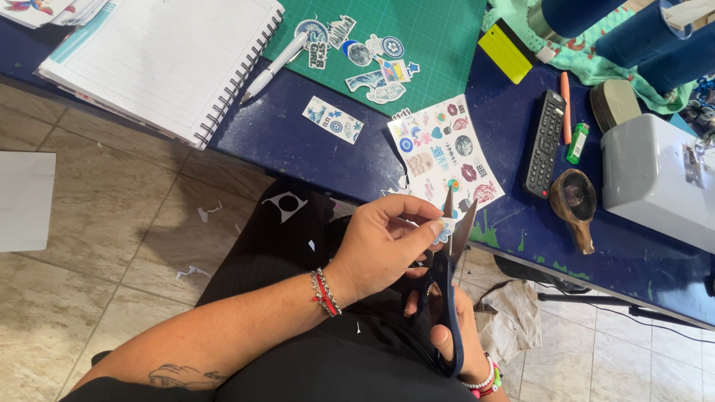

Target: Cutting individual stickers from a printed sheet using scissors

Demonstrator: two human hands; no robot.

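Off the table edge, left hand pinching a sticker, right hand (below) clamped on open scissors

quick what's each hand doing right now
Left hand: closed, pinching a small blue sticker cutout between its fingertips.
Right hand: closed on the handles of the blue scissors, blades open around the cutout.
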